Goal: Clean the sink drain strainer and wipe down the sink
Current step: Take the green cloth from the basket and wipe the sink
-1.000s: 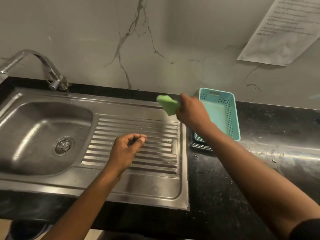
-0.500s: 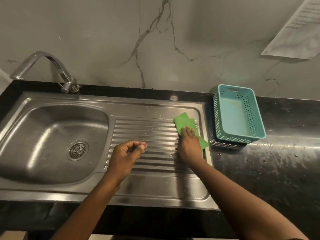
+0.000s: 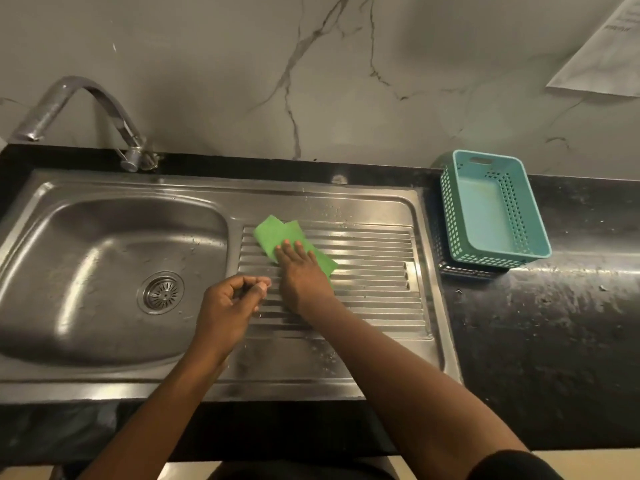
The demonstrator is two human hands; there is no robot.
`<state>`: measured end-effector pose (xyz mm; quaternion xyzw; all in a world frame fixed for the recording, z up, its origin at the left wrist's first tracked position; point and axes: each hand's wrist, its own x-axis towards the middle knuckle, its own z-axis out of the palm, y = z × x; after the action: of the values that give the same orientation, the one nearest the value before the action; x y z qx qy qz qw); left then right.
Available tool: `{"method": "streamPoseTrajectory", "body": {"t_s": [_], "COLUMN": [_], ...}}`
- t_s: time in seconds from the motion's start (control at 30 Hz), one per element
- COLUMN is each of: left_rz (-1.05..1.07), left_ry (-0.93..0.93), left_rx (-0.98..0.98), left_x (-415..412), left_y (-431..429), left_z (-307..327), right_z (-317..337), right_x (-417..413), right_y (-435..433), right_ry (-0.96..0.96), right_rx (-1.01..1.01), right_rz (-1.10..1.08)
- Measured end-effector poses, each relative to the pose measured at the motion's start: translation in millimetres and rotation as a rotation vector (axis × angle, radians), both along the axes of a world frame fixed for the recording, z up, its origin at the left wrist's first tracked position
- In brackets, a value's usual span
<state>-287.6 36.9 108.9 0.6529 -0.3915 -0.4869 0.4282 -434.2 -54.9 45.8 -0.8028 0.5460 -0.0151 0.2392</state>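
A steel sink (image 3: 104, 258) has a round drain strainer (image 3: 161, 292) seated in the basin floor and a ribbed drainboard (image 3: 374, 271) on its right. A green cloth (image 3: 277, 235) lies flat on the drainboard's left part. My right hand (image 3: 301, 275) presses on the cloth with straight fingers. My left hand (image 3: 228, 306) hovers just left of it over the drainboard's edge, fingers curled with thumb and fingertips pinched together; I see nothing in it.
A curved steel tap (image 3: 86, 112) stands behind the basin. A teal perforated basket (image 3: 491, 209) sits on the black counter (image 3: 554, 323) to the right of the drainboard, on a darker basket. A printed sheet (image 3: 602, 57) hangs on the marble wall.
My right hand brought the green cloth down onto the drainboard and has slid it leftward across the ribs. My left hand kept its curled pose.
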Motion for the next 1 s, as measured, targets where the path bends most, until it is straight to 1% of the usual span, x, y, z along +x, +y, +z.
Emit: {"method": "streamPoseTrajectory", "body": {"t_s": [0.07,0.1,0.23,0.3,0.37,0.43,0.5,0.67,0.73,0.8,0.87,0.93,1.0], "left_rz": [-0.014,-0.021,-0.050,-0.041,-0.024,0.013,0.064,0.165,0.183,0.206,0.211,0.178,0.127], "left_ry": [0.004,0.011,0.016,0.031,0.037,0.031,0.036,0.006,-0.012,-0.026,-0.044,-0.059,-0.053], "left_rx": [-0.002,0.002,0.009,0.019,0.015,0.015,0.015,-0.013,-0.022,-0.030,-0.050,-0.046,-0.021], "left_x": [1,1,-4,-6,-7,-6,-4,0,0,3,8,15,22], "left_y": [-3,-5,-3,2,9,16,23,28,27,23,19,17,16], "left_z": [-1,-2,-6,-8,-9,-11,-12,-11,-7,-5,-5,-6,-10], "right_z": [-1,-1,-2,-3,-5,-7,-6,-4,-5,-6,-11,-18,-23], "right_x": [-28,-48,-155,-189,-179,-141,-97,12,31,14,-23,-63,-98], "right_y": [0,0,5,9,11,15,22,28,27,24,24,30,38], "right_ry": [-0.014,-0.017,0.036,0.068,0.104,0.143,0.128,-0.010,-0.020,-0.052,-0.076,-0.087,-0.086], "right_rx": [-0.029,-0.041,-0.082,-0.083,-0.096,-0.082,-0.061,0.013,0.028,0.007,-0.047,-0.094,-0.135], "right_rz": [0.038,0.017,-0.257,-0.358,-0.466,-0.566,-0.514,-0.091,0.030,0.138,0.207,0.146,0.007]}}
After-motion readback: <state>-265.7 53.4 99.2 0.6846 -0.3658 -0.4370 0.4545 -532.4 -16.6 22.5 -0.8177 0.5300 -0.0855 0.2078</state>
